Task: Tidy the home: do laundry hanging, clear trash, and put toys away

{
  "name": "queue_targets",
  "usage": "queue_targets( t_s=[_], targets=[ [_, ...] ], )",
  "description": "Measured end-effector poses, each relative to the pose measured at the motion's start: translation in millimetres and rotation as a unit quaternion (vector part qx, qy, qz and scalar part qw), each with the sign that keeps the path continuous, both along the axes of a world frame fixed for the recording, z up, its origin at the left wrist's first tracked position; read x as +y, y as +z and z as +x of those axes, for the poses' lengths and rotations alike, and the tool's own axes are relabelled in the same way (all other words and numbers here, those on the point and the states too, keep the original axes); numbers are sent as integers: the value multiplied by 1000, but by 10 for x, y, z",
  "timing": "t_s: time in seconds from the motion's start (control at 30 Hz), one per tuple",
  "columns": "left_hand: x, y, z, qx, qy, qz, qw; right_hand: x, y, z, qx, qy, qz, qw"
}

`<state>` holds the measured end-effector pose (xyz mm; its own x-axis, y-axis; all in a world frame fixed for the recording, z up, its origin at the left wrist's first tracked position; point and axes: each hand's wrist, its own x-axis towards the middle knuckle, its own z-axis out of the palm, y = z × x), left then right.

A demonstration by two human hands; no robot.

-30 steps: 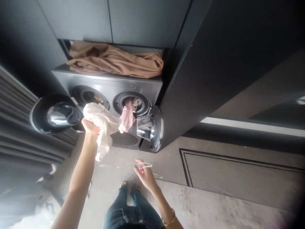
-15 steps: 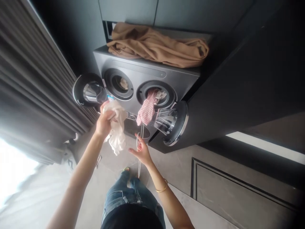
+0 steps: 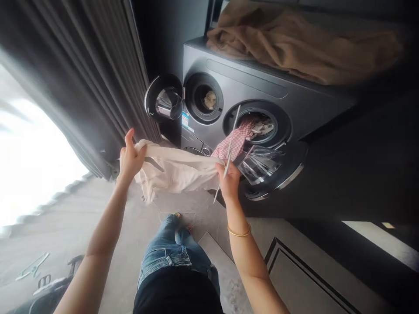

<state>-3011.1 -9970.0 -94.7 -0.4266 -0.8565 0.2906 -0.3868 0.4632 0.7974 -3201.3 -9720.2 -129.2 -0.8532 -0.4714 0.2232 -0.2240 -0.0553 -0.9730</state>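
Note:
A white garment (image 3: pixel 183 174) is stretched out between my two hands, its upper edge nearly level and the rest hanging in folds. At its left end, my left hand (image 3: pixel 131 157) grips the edge, with one finger pointing up. My right hand (image 3: pixel 229 179) pinches the other end and also holds a thin white clothes hanger (image 3: pixel 231 144), seen almost edge-on. Behind the right hand, a pink checked cloth (image 3: pixel 232 139) hangs from the right drum of the grey washing machine (image 3: pixel 196 56). More pale laundry (image 3: pixel 262 127) lies in that drum.
Both round doors stand open, the left door (image 3: pixel 163 98) and the right door (image 3: pixel 284 174). Pale cloth (image 3: pixel 209 100) sits in the left drum. Brown fabric (image 3: pixel 294 43) lies on top of the machine. Grey curtains (image 3: pixel 98 65) hang at left; another hanger (image 3: pixel 32 267) is on the floor.
The white garment went from a bunch in my left hand to being spread between both hands. My right hand rose and took its other end. The view turned, shifting the machine rightward.

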Motion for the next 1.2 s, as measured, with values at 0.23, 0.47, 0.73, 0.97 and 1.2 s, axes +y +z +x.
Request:
queue_targets(
  t_s=[0.23,0.47,0.73,0.97,1.2],
  targets=[
    [323,-500,2,152,-92,28,984,-382,401,294,70,131,7,989],
    [374,-1049,-467,100,-185,146,967,-485,599,570,174,196,69,963],
    [181,-1316,-113,6,-312,234,921,-244,271,359,278,23,130,952],
    [12,-875,33,70,-33,209,975,-260,-276,729,199,7,124,972],
    [184,-95,68,155,19,79,985,-565,-456,1068,-68,44,-23,996]
  ],
)
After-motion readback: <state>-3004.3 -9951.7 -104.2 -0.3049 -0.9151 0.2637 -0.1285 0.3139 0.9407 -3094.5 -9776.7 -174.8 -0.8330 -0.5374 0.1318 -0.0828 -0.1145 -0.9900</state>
